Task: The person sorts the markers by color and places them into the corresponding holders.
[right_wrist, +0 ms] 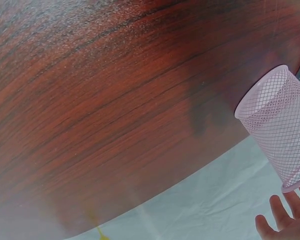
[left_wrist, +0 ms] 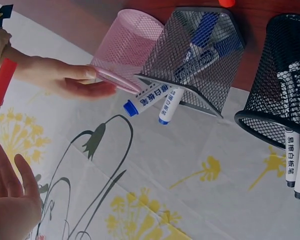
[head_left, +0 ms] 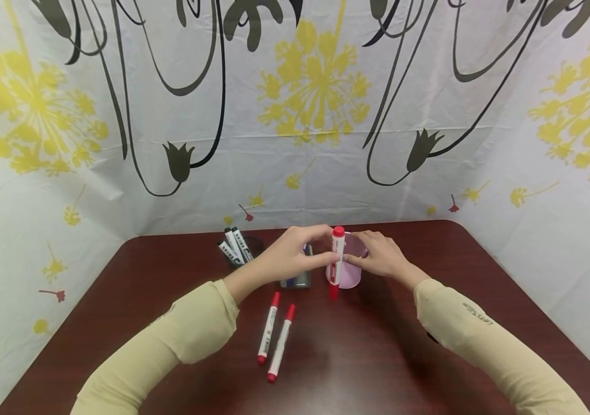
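Observation:
My left hand [head_left: 300, 251] pinches a red whiteboard marker [head_left: 337, 248] between thumb and fingers. The marker stands upright in front of a pink mesh pen cup [head_left: 352, 276]; in the left wrist view its red end [left_wrist: 3, 82] shows at the left edge. At the right side of the cup, my right hand [head_left: 382, 255] holds the rim, thumb toward the near side and fingers toward the far side. The right wrist view shows the upright pink cup [right_wrist: 277, 127] with fingertips at its rim. Two more red markers [head_left: 268, 328] lie on the table below the left forearm.
Left of the pink cup stands a grey mesh pen cup [left_wrist: 220, 75] holding blue markers [left_wrist: 140, 102], partly hidden by the left hand in the head view. Further left is a black mesh cup [head_left: 255, 245] with several black markers [head_left: 238, 245]. A patterned cloth [head_left: 274, 190] hangs behind the table [head_left: 367, 357].

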### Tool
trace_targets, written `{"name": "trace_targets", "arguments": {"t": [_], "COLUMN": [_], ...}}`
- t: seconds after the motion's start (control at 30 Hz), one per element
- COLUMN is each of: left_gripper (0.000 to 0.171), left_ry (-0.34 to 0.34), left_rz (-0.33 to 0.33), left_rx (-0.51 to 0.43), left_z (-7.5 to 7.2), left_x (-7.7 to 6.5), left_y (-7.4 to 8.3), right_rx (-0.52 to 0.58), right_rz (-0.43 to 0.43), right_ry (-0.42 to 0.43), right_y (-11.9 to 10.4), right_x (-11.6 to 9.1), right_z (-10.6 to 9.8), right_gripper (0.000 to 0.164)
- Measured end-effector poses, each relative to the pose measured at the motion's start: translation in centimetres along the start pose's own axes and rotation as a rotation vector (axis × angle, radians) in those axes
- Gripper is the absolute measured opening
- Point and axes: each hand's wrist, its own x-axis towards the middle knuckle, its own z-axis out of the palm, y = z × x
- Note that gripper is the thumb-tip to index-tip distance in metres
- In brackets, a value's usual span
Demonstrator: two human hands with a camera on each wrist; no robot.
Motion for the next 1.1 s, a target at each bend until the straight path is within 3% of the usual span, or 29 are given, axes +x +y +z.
{"name": "trace_targets", "arguments": {"t": [0.57,0.83,1.1], "left_gripper": [0.018,0.015,0.019], "left_ry": [0.028,0.062,0.092], "left_rz": [-0.102,-0.16,-0.171], "left_rx": [-0.082,-0.073,-0.034], "left_z": [-0.2,-0.2,0.0], "left_x": [3.1,4.9,6.0], "left_y": [-2.1,-3.2,-4.1], "right_rx": [-0.015,-0.011,-0.006], "right_rz": [-0.011,-0.015,-0.017], "right_ry": [0.003,-0.001,0.012], "right_y": [0.1,0.2,0.2], "right_x": [0.2,0.2,0.2], "right_z": [0.1,0.2,0.2], "right_gripper": [0.062,0.06,0.059]}}
